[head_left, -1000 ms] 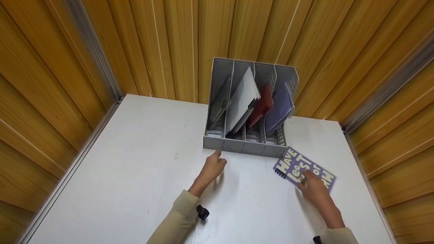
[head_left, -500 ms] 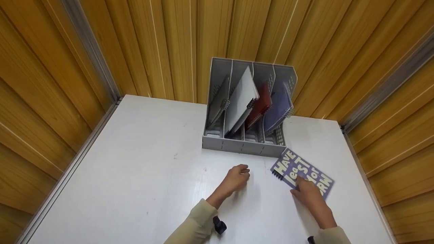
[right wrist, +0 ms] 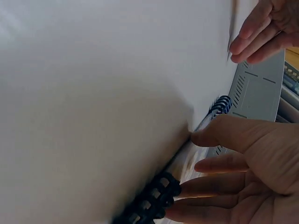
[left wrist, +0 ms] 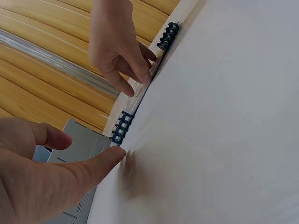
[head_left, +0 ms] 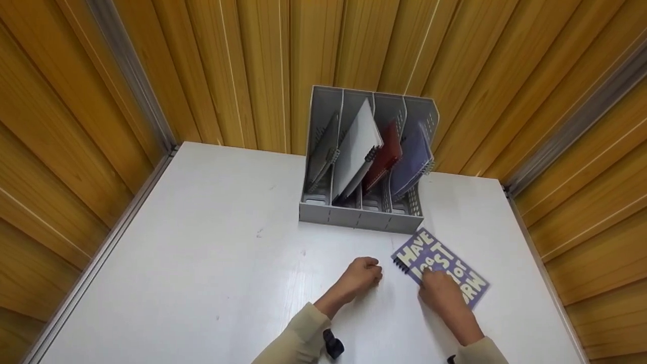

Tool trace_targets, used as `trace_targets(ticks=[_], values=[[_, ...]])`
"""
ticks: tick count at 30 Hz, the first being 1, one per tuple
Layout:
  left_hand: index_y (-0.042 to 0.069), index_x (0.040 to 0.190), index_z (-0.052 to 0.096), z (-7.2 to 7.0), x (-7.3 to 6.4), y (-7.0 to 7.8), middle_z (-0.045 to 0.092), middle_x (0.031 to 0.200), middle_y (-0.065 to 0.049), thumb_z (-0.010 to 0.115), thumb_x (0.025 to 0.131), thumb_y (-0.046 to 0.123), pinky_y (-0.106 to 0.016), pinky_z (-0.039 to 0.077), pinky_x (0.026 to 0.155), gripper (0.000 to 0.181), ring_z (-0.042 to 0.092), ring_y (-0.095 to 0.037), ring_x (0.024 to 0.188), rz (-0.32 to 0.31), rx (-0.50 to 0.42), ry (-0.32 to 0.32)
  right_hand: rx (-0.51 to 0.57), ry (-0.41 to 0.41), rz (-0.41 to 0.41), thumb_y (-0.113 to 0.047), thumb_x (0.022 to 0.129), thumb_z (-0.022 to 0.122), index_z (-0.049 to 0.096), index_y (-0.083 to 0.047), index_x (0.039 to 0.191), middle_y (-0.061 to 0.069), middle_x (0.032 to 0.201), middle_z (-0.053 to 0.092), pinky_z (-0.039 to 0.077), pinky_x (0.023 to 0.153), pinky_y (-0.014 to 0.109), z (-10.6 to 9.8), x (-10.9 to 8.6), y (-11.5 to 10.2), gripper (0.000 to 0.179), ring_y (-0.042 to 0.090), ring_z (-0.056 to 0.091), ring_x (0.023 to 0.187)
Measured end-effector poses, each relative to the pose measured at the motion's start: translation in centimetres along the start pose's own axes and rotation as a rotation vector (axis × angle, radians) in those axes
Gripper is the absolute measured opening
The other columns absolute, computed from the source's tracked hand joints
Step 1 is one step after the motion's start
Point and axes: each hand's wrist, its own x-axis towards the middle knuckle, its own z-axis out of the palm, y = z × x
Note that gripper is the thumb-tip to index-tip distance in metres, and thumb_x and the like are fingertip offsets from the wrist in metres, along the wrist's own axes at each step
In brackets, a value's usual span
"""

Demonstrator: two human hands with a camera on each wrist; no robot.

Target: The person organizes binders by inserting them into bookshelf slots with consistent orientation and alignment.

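— Where's the purple spiral-bound notebook with white lettering [head_left: 438, 267]?

— Flat on the white tabletop [head_left: 202, 263], just in front of the grey four-slot file rack [head_left: 364, 162]. My right hand [head_left: 440, 296] rests on it, fingers straight, thumb at its spiral edge.

— And your left hand [head_left: 360, 277]?

— Loosely curled on the tabletop beside the notebook, holding nothing.

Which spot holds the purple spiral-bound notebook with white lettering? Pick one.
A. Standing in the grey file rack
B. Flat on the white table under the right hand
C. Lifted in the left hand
B: the purple spiral-bound notebook lies flat on the white table, with the right hand resting on it.
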Motion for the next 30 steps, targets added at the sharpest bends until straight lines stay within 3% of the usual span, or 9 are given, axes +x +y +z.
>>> trace_targets(ticks=[6, 11, 13, 19, 25, 28, 30], values=[[-0.016, 0.139, 0.048, 0.1, 0.0, -0.3, 0.068, 0.113, -0.018, 0.056, 0.102, 0.011, -0.033, 0.055, 0.083, 0.046, 0.062, -0.015, 0.091, -0.057, -0.100, -0.031, -0.079, 0.097, -0.066, 0.010, 0.075, 0.062, 0.057, 0.011, 0.077, 0.017, 0.062, 0.053, 0.046, 0.043, 0.042, 1.2, -0.1, -0.7, 0.006, 0.027, 0.051, 0.049], [-0.019, 0.140, 0.045, -0.2, -0.1, -0.4, 0.065, 0.124, -0.022, 0.056, 0.101, 0.007, -0.035, 0.056, 0.090, 0.048, 0.066, -0.017, 0.100, -0.070, -0.165, -0.031, -0.112, 0.140, -0.072, 0.011, 0.079, 0.064, 0.057, 0.013, 0.082, 0.018, 0.061, 0.054, 0.046, 0.041, 0.041, 1.5, 0.0, -1.1, 0.008, 0.029, 0.053, 0.047], [-0.019, 0.140, 0.045, -0.2, 0.0, -0.4, 0.067, 0.120, -0.022, 0.056, 0.101, 0.007, -0.033, 0.056, 0.088, 0.048, 0.065, -0.015, 0.095, -0.067, -0.170, -0.033, -0.129, 0.149, -0.084, 0.010, 0.081, 0.065, 0.057, 0.013, 0.084, 0.019, 0.062, 0.055, 0.046, 0.040, 0.041, 1.4, 0.0, -1.3, 0.009, 0.030, 0.054, 0.047], [-0.020, 0.139, 0.045, 0.0, 0.2, -0.3, 0.069, 0.104, -0.018, 0.055, 0.101, 0.004, -0.026, 0.051, 0.075, 0.046, 0.055, -0.008, 0.077, -0.062, -0.201, -0.030, -0.137, 0.154, -0.115, 0.010, 0.079, 0.069, 0.059, 0.013, 0.088, 0.020, 0.064, 0.057, 0.047, 0.040, 0.041, 1.1, 0.0, -1.8, 0.014, 0.031, 0.056, 0.048], [-0.019, 0.139, 0.046, 0.2, 0.2, -0.3, 0.068, 0.120, -0.021, 0.058, 0.101, 0.007, -0.032, 0.057, 0.086, 0.047, 0.067, -0.017, 0.098, -0.086, -0.188, -0.030, -0.121, 0.179, -0.125, 0.010, 0.076, 0.073, 0.061, 0.010, 0.087, 0.019, 0.063, 0.058, 0.048, 0.043, 0.042, 0.9, -0.4, -2.9, 0.016, 0.032, 0.058, 0.050], [-0.018, 0.138, 0.047, 0.3, 0.2, -0.4, 0.069, 0.118, -0.020, 0.059, 0.100, 0.009, -0.034, 0.057, 0.089, 0.048, 0.069, -0.022, 0.105, -0.095, -0.180, -0.027, -0.138, 0.141, -0.123, 0.008, 0.078, 0.075, 0.062, 0.008, 0.087, 0.018, 0.065, 0.059, 0.048, 0.045, 0.040, 0.7, -0.7, -3.9, 0.016, 0.030, 0.058, 0.052], [-0.016, 0.135, 0.052, 0.4, 0.3, -0.6, 0.070, 0.113, -0.018, 0.059, 0.101, 0.010, -0.033, 0.057, 0.087, 0.044, 0.069, -0.020, 0.100, -0.085, -0.174, -0.033, -0.147, 0.100, -0.119, 0.007, 0.080, 0.074, 0.063, 0.008, 0.089, 0.017, 0.066, 0.059, 0.047, 0.046, 0.038, 0.6, -0.9, -4.6, 0.015, 0.028, 0.058, 0.053]])
